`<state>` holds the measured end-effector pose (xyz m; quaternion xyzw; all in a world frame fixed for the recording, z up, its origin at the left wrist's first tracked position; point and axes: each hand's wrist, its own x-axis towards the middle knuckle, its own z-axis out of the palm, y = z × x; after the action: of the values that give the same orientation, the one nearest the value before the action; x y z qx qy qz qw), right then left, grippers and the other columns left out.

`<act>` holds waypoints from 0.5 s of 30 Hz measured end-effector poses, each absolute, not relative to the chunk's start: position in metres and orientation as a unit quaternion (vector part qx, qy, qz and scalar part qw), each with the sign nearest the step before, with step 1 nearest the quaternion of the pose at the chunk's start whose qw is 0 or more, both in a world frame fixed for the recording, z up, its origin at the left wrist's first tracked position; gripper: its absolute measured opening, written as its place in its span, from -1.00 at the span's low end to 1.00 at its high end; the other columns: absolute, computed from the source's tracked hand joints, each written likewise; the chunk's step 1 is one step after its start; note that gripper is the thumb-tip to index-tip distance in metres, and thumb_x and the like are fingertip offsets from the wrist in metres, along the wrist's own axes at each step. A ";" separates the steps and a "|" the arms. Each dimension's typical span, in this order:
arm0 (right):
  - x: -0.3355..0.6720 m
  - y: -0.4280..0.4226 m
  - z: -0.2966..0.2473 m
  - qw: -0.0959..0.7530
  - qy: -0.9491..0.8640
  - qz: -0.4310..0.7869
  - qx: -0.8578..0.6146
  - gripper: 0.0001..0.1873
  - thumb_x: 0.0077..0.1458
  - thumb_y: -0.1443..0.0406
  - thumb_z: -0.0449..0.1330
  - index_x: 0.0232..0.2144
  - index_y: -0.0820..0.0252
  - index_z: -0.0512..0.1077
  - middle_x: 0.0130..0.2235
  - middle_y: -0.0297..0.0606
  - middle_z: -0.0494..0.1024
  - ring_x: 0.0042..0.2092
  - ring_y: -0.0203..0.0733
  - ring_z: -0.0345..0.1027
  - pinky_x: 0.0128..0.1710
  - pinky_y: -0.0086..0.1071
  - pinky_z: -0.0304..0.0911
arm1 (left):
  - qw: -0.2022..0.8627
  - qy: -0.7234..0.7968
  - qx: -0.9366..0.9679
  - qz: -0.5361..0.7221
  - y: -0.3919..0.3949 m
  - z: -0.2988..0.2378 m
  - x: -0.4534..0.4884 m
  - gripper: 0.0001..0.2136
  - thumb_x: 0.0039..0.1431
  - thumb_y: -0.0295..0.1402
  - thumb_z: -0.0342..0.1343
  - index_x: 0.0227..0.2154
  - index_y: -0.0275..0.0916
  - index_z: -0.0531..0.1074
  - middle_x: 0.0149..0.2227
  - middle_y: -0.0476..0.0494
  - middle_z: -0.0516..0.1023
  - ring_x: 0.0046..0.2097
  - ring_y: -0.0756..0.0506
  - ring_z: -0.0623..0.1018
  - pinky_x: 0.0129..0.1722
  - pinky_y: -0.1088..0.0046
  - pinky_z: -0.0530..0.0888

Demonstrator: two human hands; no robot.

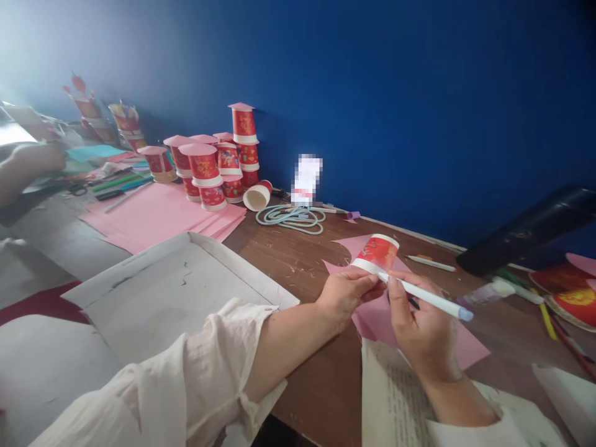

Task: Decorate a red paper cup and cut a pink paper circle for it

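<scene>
My left hand pinches the white rim of a red paper cup with gold print, tilted above the table. In my right hand is a white marker pen with a pale blue end; its other end points at the cup's rim, close to my left fingertips. Whether the pen tip touches the cup, I cannot tell. Beneath both hands lies cut pink paper. A printed sheet is partly covered by my right forearm.
Stacked red cups with pink paper tops stand back left, beside pink sheets. A white box lid lies left. Near the wall are a coiled cable, a lit phone and a black bottle. Another person's arm is far left.
</scene>
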<state>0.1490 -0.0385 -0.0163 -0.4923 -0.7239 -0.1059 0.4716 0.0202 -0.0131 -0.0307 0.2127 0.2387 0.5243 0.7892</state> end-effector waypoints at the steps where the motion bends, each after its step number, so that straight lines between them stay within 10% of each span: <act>1: 0.150 -0.039 -0.016 0.468 -0.726 -0.105 -0.493 -0.83 0.26 0.25 0.14 -0.21 0.21 0.49 -0.27 -0.16 0.61 -0.21 -0.12 0.51 -0.20 -0.29 0.40 | 0.789 0.237 0.213 0.525 -0.013 -0.031 0.020 -0.70 -0.18 -0.33 0.48 -0.42 -0.45 0.59 -0.34 -0.23 0.61 -0.22 -0.07 0.58 0.12 0.27 0.44; 15: 0.155 -0.037 -0.020 0.461 -0.712 -0.121 -0.515 -0.80 0.26 0.24 0.15 -0.21 0.23 0.53 -0.27 -0.14 0.63 -0.24 -0.13 0.53 -0.21 -0.33 0.40 | 0.790 0.249 0.220 0.516 -0.012 -0.034 0.020 -0.63 -0.25 -0.28 0.51 -0.40 -0.44 0.60 -0.34 -0.23 0.61 -0.23 -0.07 0.58 0.11 0.25 0.45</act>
<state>0.1548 -0.0372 -0.0199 -0.5148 -0.7125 -0.1207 0.4613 0.0203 -0.0119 -0.0338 0.2200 0.2485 0.5156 0.7899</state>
